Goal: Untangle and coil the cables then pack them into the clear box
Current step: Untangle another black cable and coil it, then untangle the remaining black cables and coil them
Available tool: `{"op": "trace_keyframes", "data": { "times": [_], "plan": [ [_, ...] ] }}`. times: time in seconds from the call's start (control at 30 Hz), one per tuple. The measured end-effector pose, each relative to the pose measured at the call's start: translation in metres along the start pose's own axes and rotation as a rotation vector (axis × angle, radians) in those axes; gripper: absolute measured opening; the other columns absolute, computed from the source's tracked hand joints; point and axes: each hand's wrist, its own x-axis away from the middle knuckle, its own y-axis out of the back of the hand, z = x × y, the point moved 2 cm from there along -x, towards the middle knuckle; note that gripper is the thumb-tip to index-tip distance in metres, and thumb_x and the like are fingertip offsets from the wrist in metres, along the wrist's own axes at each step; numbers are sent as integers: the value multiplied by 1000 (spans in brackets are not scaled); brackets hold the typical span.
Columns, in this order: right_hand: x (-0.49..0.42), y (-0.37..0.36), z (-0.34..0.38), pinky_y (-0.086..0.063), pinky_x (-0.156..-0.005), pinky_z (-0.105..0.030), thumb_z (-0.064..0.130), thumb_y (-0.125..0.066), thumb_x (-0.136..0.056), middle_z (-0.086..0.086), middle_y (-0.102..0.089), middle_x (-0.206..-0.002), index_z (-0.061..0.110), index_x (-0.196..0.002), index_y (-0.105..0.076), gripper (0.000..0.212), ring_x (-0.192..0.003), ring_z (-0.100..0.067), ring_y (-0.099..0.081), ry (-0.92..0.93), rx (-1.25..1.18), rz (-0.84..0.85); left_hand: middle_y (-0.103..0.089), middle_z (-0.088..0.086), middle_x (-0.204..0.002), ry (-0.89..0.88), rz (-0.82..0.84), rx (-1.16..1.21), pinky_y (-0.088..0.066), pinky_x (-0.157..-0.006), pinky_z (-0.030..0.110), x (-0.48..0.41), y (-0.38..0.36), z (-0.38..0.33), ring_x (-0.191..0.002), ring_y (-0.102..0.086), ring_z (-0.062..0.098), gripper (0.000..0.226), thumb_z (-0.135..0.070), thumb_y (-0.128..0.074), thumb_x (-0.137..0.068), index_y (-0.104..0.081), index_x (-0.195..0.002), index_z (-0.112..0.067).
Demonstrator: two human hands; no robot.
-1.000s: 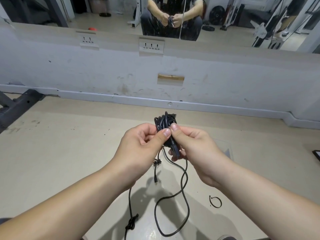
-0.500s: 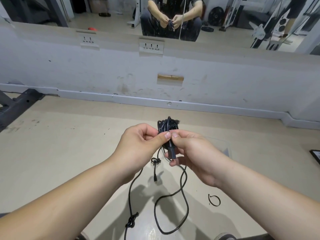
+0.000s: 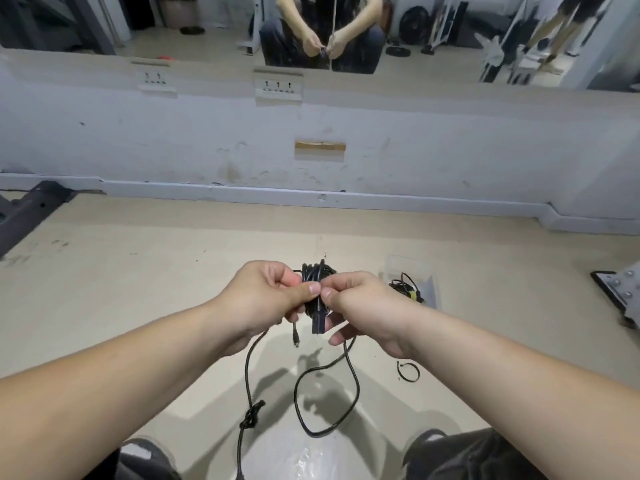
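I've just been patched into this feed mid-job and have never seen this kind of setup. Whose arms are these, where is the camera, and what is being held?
There is no machine here. These are a person's bare arms, filmed by one wide-angle camera worn on their head, looking forward and down. The left hand and right hand both pinch a black cable bundle, held above the floor. Loose cable hangs from the bundle, with a knot in the strand on the left and a plug dangling just below the fingers. On the floor to the right stands the clear box, with another dark cable already in it. A small black loop lies on the floor nearer the person. The strip along the top is a mirror that reflects the same person.
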Motion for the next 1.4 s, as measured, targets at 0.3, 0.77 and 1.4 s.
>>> {"op": "trace_keyframes", "data": {
  "times": [0.3,0.77,1.4],
  "plan": [
    [-4,58,-47,-49,-62,-32,25,-60,-101,-8,-64,-79,17,-74,-56,28,-66,-22,-60,-155,53,-234,-63,5,-68,60,157,37,-46,-50,22,-38,-88,6,-54,-54,13,24,-10,-53,-106,-66,-86,-6],
    [-173,163,-157,-36,-39,-10,7,-50,-100,2,-58,-69,7,-99,-62,11,-40,3,-57,-278,246,-585,-72,8,-86,276,142,182,-56,-60,26,-163,-140,92,-66,-65,14,17,-6,-53,-100,-69,-100,-7],
    [-271,175,-227,-52,-90,-37,18,-49,-92,-14,-47,-132,6,-117,-58,29,-110,-31,-55,-530,768,-449,-76,5,-85,339,109,201,-60,-63,27,-223,-151,161,-67,-69,14,18,-5,-58,-97,-75,-102,-10]
  ]
}}
